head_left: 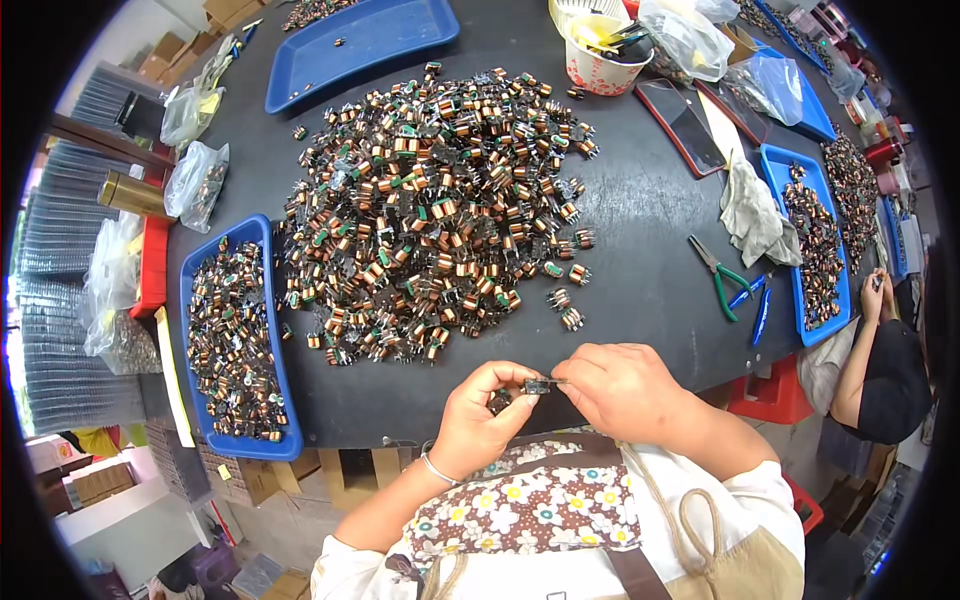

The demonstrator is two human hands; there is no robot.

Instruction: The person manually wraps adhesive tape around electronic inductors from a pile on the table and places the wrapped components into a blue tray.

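At the table's near edge, my left hand is closed, pinching a small dark wire-wound coil between thumb and fingertips. A second coil sits in the curl of its fingers. My right hand is closed too, its fingertips pressed together beside the pinched coil. Something thin and dark shows at those fingertips, too small to make out. Beyond both hands rises a large heap of copper-wound coils with dark cores and green parts. A few loose coils lie at the heap's right side.
Left of the heap stands a blue tray full of coils; another blue tray is at the back. Green-handled pliers, blue pens, a cloth and a phone lie on the right. Another person works at far right.
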